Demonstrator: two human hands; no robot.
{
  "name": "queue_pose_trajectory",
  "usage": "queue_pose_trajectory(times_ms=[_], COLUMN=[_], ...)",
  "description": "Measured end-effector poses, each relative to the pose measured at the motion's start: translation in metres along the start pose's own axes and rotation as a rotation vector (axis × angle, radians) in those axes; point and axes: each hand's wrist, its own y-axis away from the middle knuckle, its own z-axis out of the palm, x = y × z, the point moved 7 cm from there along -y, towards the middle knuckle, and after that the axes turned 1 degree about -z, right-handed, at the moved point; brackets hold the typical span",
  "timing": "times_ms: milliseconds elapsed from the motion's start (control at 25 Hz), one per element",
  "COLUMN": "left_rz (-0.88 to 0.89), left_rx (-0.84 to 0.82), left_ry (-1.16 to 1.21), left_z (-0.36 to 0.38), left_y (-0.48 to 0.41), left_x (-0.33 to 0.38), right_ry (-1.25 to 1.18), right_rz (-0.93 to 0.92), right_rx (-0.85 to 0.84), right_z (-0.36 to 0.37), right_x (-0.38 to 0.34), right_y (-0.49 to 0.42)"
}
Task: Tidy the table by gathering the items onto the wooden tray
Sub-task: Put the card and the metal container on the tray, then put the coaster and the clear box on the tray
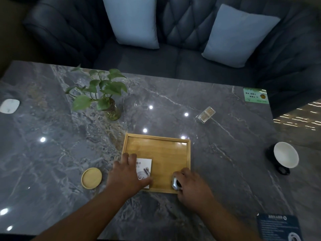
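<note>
A wooden tray [166, 145] lies on the grey marble table, near the front middle. My left hand [127, 173] holds a white printed card [145, 168] at the tray's left side, thumb across its lower edge and fingers over its left edge. My right hand [192, 186] grips a small silver and black object [175, 183] at the tray's front right corner. A round wooden coaster [91, 178] lies on the table left of the tray. A clear toothpick box [205, 114] lies back right. A black cup with a white inside [284, 157] stands at the far right.
A potted green plant in a glass jar [111, 108] stands behind and left of the tray. A white dish [9, 106] sits at the left edge, a green sign [255, 95] at the back right, a dark blue card [278, 226] front right. A dark sofa with pale cushions lies beyond.
</note>
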Motion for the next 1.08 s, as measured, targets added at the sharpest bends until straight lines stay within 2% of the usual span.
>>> queue_pose_trajectory(times_ms=[160, 280, 400, 480, 720, 880, 960, 1080], left_rz=[-0.033, -0.040, -0.059, -0.127, -0.320, -0.360, -0.361, -0.375], left_rx=[-0.034, 0.038, 0.211, 0.243, 0.010, -0.148, -0.167, -0.140], left_ry=[0.050, 0.116, 0.191, 0.205, 0.078, 0.045, 0.045, 0.112], left_z=[-0.002, -0.012, -0.028, -0.035, -0.025, -0.002, 0.005, 0.001], left_y=[0.004, 0.004, 0.003, 0.002, 0.009, 0.014, 0.013, 0.010], left_x=[-0.004, -0.016, -0.042, -0.065, -0.126, -0.150, -0.154, -0.152], right_ry=[-0.036, -0.063, -0.083, -0.129, -0.548, -0.785, -0.802, -0.836], right_rz=[0.011, 0.031, 0.038, 0.077, 0.361, 0.557, 0.636, 0.627], right_rx=[0.013, 0.054, 0.227, 0.338, 0.447, 0.502, 0.508, 0.607], right_z=[-0.002, -0.013, -0.038, -0.055, -0.083, -0.084, -0.086, -0.096], right_x=[-0.002, 0.002, 0.007, 0.017, 0.063, 0.093, 0.108, 0.126], right_y=[0.004, 0.000, -0.004, -0.010, -0.050, -0.072, -0.083, -0.099])
